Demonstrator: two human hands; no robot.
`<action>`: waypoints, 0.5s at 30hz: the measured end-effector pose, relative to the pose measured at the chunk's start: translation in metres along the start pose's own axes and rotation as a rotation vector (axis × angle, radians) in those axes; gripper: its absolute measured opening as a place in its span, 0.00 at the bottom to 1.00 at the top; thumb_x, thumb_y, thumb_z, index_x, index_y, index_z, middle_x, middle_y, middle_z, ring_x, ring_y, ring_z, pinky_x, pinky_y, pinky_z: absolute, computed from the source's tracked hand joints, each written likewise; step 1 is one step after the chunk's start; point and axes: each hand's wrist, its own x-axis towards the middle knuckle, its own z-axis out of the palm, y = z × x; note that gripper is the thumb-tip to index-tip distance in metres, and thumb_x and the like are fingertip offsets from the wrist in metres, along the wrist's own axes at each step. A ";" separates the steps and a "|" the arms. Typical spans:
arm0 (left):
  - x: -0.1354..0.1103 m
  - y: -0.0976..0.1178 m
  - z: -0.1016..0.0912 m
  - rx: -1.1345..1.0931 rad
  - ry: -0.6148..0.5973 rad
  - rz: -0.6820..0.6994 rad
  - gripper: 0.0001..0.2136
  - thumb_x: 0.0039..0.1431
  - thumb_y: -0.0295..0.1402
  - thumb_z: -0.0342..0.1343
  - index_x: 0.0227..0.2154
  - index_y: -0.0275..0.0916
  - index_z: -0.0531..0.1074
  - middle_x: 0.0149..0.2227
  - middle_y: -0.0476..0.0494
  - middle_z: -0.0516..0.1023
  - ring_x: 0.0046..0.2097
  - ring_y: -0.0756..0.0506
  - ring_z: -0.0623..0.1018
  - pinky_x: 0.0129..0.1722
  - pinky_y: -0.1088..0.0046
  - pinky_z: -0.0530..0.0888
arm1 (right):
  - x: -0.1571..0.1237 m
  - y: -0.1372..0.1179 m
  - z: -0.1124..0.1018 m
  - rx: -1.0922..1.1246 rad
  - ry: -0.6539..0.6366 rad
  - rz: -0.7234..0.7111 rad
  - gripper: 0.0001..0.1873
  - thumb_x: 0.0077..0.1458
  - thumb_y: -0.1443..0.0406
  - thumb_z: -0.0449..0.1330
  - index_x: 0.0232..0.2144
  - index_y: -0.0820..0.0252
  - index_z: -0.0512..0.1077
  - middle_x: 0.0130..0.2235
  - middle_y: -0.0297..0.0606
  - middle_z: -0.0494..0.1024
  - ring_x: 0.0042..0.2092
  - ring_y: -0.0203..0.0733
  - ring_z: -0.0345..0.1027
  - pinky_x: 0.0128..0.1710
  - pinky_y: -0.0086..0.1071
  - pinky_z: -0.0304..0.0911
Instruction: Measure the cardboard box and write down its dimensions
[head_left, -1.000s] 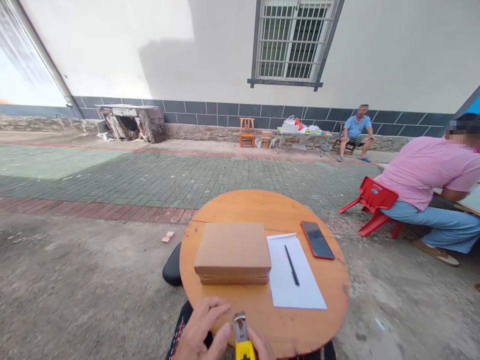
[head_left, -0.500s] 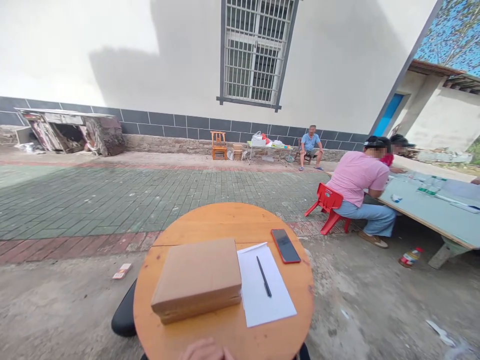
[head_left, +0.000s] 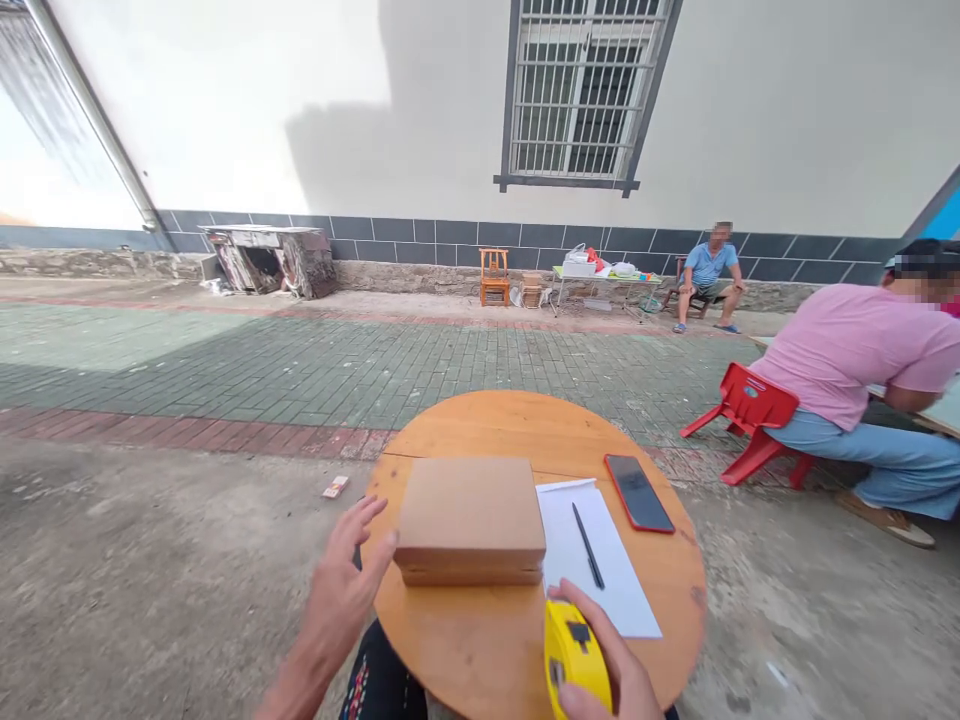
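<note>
A flat brown cardboard box lies on a round wooden table. My left hand is open with fingers spread, reaching toward the box's left side and close to it. Over the table's near edge, my right hand is closed round a yellow tape measure. To the right of the box lies a white sheet of paper with a black pen on it. A red-cased phone rests beyond the paper.
A person in a pink shirt sits on a red plastic chair at the right. Another person sits by the far wall beside a small table and a wooden chair. A black stool shows under the round table.
The view swung right, then back left. My left hand has come up open beside the box. My right hand has risen with the yellow tape measure.
</note>
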 end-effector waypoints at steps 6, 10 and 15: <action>0.039 -0.002 0.019 -0.288 -0.407 -0.279 0.30 0.53 0.54 0.55 0.51 0.36 0.72 0.54 0.36 0.75 0.56 0.35 0.73 0.55 0.58 0.71 | 0.053 -0.039 -0.009 0.037 -0.036 0.125 0.38 0.45 0.49 0.67 0.56 0.59 0.69 0.55 0.47 0.73 0.53 0.53 0.69 0.51 0.41 0.64; 0.032 -0.002 0.025 -0.386 -0.475 -0.231 0.28 0.56 0.48 0.55 0.55 0.37 0.68 0.55 0.38 0.74 0.57 0.37 0.73 0.56 0.62 0.69 | 0.067 -0.047 -0.011 0.022 -0.167 0.164 0.39 0.42 0.51 0.69 0.56 0.55 0.69 0.61 0.46 0.69 0.58 0.56 0.65 0.57 0.46 0.59; 0.014 -0.027 0.020 -0.401 -0.267 -0.100 0.32 0.51 0.39 0.57 0.60 0.37 0.59 0.59 0.37 0.69 0.60 0.36 0.69 0.57 0.63 0.68 | 0.061 -0.030 -0.020 -0.288 -0.367 0.016 0.46 0.42 0.49 0.68 0.62 0.53 0.62 0.65 0.44 0.63 0.64 0.59 0.55 0.63 0.47 0.52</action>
